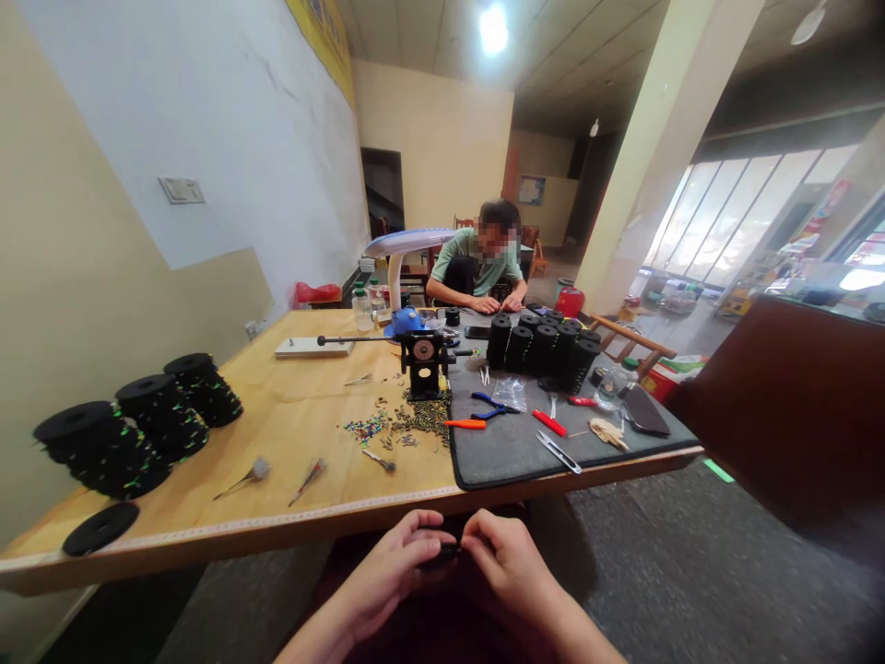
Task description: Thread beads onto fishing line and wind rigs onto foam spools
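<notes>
Just below the table's front edge, my left hand [394, 570] is closed on a flat black disc [440, 555], its thumb on top. My right hand [510, 559] is pinched at the disc's right edge. Whatever its fingertips hold there is too small to make out. Another black disc [100, 528] lies at the table's left front corner, before stacks of black discs [156, 410] with small green and yellow bits along their sides. Nearest my hands on the table are a small brush-like bundle [380, 460] and thread snips [559, 452].
On the wooden table [277, 406] stand a hand-crank winder [424, 364] and blue lamp [405, 321], behind scattered small metal parts [425, 417]. A grey mat [484, 461] bears blue pliers [496, 407], a red-handled tool [549, 422] and black spools [546, 346]. A person [477, 267] works opposite.
</notes>
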Demonstrator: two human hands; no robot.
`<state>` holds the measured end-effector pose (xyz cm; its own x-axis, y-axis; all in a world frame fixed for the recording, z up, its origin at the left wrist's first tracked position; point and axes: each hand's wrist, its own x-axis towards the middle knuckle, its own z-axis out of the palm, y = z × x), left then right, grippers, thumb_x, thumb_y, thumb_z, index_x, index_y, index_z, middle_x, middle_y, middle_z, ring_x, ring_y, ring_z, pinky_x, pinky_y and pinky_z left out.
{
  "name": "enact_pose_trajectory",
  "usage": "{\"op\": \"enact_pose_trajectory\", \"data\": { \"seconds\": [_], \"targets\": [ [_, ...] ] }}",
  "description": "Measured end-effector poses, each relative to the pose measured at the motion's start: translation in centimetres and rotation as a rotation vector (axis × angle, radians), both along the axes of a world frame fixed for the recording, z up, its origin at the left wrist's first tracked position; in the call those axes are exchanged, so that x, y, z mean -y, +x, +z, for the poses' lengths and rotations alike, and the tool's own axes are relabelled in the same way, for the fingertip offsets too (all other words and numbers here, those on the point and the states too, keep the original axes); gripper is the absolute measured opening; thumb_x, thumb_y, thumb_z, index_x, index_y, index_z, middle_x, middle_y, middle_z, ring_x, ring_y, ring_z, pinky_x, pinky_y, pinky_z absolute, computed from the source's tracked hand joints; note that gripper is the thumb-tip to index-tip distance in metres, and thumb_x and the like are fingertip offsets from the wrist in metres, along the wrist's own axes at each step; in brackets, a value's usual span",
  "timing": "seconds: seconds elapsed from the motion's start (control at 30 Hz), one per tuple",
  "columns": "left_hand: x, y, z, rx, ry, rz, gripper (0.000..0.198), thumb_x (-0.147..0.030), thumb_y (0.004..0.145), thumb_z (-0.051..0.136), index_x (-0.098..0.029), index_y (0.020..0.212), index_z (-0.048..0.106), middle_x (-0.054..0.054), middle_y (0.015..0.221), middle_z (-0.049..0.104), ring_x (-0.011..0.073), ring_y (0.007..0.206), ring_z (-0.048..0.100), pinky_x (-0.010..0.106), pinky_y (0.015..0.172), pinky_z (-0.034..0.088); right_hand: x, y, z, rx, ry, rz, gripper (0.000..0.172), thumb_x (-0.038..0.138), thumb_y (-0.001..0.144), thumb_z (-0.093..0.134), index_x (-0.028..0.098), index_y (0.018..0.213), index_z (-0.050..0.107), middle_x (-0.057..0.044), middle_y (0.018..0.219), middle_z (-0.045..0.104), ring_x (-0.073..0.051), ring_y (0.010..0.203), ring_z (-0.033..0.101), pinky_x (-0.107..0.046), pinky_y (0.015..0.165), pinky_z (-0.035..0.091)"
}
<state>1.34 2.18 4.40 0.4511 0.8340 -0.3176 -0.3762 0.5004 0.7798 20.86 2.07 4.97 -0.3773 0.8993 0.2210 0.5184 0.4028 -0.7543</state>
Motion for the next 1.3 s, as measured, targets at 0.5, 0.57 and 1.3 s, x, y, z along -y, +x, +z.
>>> {"op": "enact_pose_trajectory", "data": {
  "seconds": [0.5,0.57,1.3],
  "targets": [
    [0.2,0.7,-0.7,0.193,0.163,0.074,0.069,-0.023,0.064,0.074,-0.028,0.126,0.042,0.015,0.127,0.054,0.0346,0.119,0.047,0.041,0.082,0.044,0.8,-3.1,-1.4,-0.815,-0.447,-0.029,0.037,0.055,0.08,0.056,0.02,0.075,0.045,-0.003,0.079,0.064,-0.012,0.053,0.058,-0.026,0.053,0.047],
    [0.1,0.7,-0.9,0.044,0.22,0.081,0.064,-0.025,0.063,0.077,-0.025,0.12,0.049,0.013,0.116,0.06,0.033,0.113,0.052,0.041,0.087,0.042,0.9,-2.9,-1.0,-0.706,-0.337,-0.061,0.034,0.052,0.082,0.055,0.019,0.075,0.049,-0.004,0.079,0.065,-0.012,0.055,0.057,-0.026,0.056,0.048],
    [0.7,1.5,-1.2,-0.155,0.108,-0.023,0.04,-0.028,0.07,0.07,-0.019,0.104,0.051,0.008,0.102,0.063,0.0218,0.09,0.061,0.035,0.078,0.045,0.9,-1.8,-1.4,-0.461,-0.249,-0.06,0.028,0.044,0.086,0.05,0.017,0.08,0.055,-0.001,0.062,0.061,-0.013,0.052,0.059,-0.024,0.051,0.047]
  ]
}}
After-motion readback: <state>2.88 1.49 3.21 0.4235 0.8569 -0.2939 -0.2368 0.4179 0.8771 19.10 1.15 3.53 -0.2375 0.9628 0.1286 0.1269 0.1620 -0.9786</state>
